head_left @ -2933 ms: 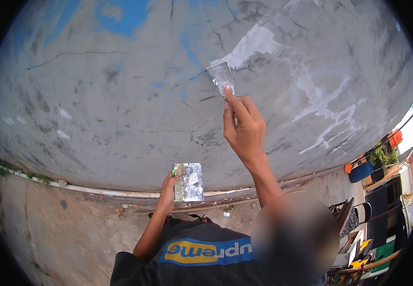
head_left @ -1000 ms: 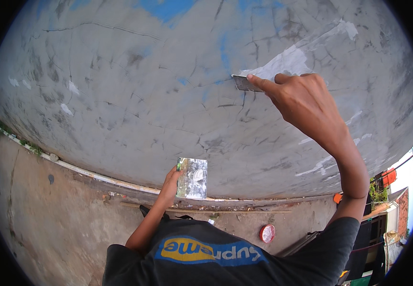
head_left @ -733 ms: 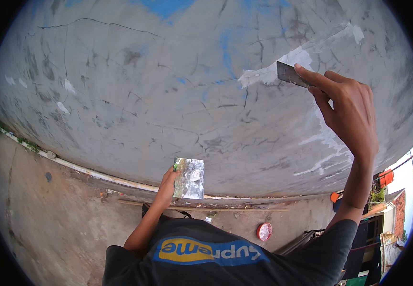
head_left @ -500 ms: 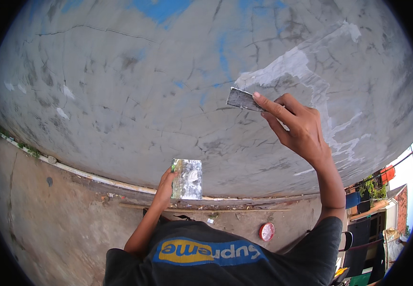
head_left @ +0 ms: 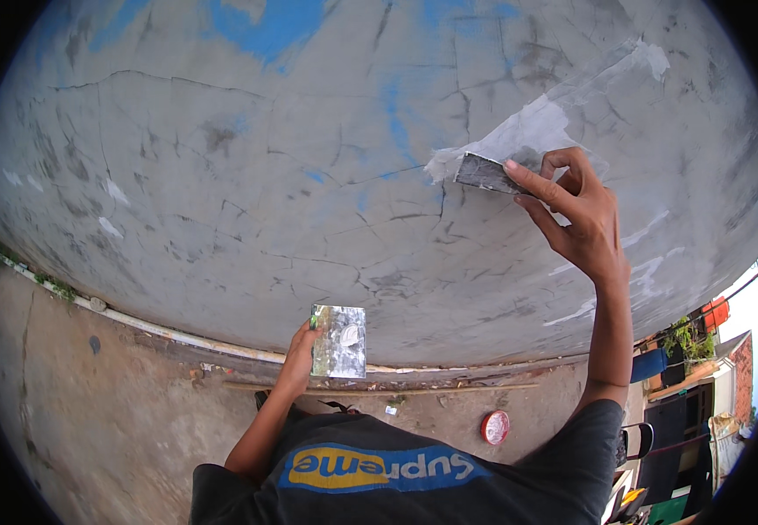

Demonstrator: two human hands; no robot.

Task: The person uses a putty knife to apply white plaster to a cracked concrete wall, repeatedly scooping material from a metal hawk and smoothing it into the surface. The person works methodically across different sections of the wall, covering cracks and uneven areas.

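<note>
Between the thumb and fingers of my right hand (head_left: 582,210) is a flat, dark grey scraper blade (head_left: 489,173) with whitish edges. The blade lies at the lower edge of a pale patch of filler (head_left: 527,129) on the cracked grey wall (head_left: 248,192). My left hand (head_left: 298,354) grips the left side of a small rectangular plate (head_left: 333,357), smeared grey and white, below and left of the blade. A lump of white paste (head_left: 351,336) sits on the plate.
On the ground behind the wall's foot stands a round red tub (head_left: 495,427) with whitish contents. A long thin wooden strip (head_left: 449,388) lies along the base beside a pale pipe (head_left: 178,335). Blue paint remnants (head_left: 269,31) show on the wall. Household clutter stands at the far right.
My right hand has moved the blade to the right, along the lower edge of the filler patch. The plate in my left hand has shifted slightly down and left.
</note>
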